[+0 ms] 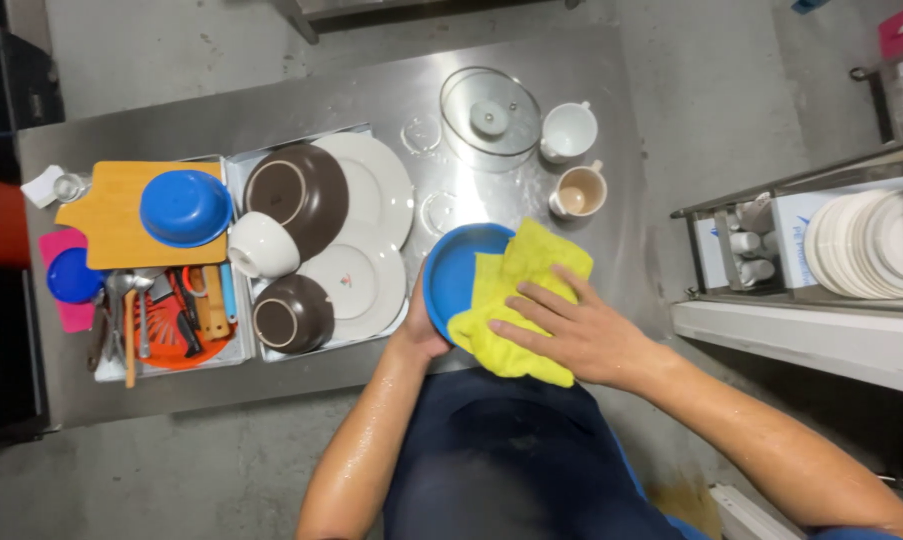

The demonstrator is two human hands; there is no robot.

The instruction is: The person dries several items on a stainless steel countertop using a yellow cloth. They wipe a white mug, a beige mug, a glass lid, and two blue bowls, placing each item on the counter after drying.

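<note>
Light is even and fairly bright, coming from overhead. The steel table [372, 100] shows soft glare patches, strongest near the glass lid [490, 112]. Wet forearms glisten. Shadows are short and faint; the left edge falls dark. Focus is sharp at centre, and lines bow slightly toward the edges from the wide lens.

We're looking down into a commercial kitchen's dishwashing corner, folks. A stainless steel tabletop [372, 100] stands on a bare concrete floor [152, 40], carrying metal trays [234, 170] packed with brown and white plates [377, 185], bowls and a heap of utensils [147, 320]. Off to the right, a steel rack [772, 190] holds a tall stack of white plates [872, 245] beside cups.
</note>
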